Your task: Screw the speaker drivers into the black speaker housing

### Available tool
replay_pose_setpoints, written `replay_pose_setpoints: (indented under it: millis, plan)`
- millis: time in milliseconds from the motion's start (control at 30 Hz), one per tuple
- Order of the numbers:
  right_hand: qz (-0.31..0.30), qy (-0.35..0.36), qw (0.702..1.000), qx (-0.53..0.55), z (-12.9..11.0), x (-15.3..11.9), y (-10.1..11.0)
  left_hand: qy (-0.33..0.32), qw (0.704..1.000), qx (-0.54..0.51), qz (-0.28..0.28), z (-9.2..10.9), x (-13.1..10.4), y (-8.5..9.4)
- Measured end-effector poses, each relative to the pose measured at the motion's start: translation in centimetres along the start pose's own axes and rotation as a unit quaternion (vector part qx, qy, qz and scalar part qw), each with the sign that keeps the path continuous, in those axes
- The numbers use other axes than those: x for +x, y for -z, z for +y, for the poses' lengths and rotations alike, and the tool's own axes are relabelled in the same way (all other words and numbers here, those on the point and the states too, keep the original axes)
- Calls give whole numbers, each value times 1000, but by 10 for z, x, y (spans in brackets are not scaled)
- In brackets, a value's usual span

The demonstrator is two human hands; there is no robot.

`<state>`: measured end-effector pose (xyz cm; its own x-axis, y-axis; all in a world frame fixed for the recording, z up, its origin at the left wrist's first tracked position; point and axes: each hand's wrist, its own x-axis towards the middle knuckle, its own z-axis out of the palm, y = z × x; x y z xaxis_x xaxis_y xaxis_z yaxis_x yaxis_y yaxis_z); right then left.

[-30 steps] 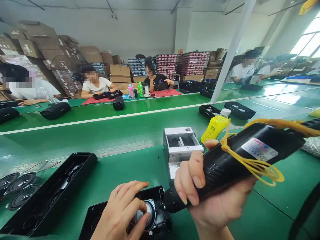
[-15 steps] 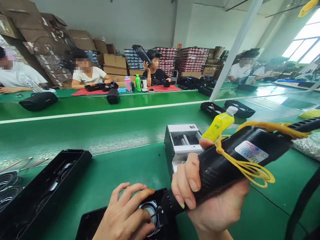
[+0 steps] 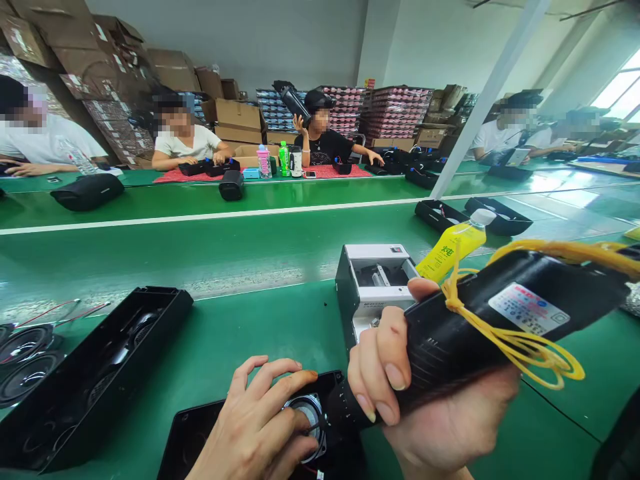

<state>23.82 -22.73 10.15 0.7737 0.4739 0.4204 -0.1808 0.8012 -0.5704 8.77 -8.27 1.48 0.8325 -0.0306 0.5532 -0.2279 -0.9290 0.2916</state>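
My left hand (image 3: 255, 433) lies spread over the small round speaker (image 3: 306, 420), fingertips pressing it down into the black housing (image 3: 200, 433) at the near edge of the green table (image 3: 250, 333), so the part sits steady in its seat while the tool works on it. My right hand (image 3: 400, 393) is wrapped tight around the black electric screwdriver (image 3: 480, 327), held almost level with its nose slanting down to the speaker's rim; I cannot see the bit itself, since my fingers and the tool's collar cover it. A yellow cord (image 3: 520, 347) is looped round the tool's body and trails off to the right, likely holding it from above. Just behind my right hand stands a small grey-and-white box (image 3: 373, 280) with an open top, and beside it a yellow bottle (image 3: 453, 247) leans behind the tool. To my left lies another long black housing (image 3: 95, 380), open side up, with loose speakers (image 3: 25, 353) and red wires beyond it. Nothing lies between the tool and the speaker except my own fingers, which crowd the spot. Across the belt other people sit at their own work.
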Motion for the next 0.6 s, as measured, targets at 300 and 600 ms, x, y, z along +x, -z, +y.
replay_pose_setpoints:
  millis: [300,600]
  plan:
    - [-13,-6,1000,10,0,-1,-2,-8,998,2,69,4,7,-15]
    - [-10,6,1000,-9,1,-1,-1,0,999,-13,49,6,4,-15]
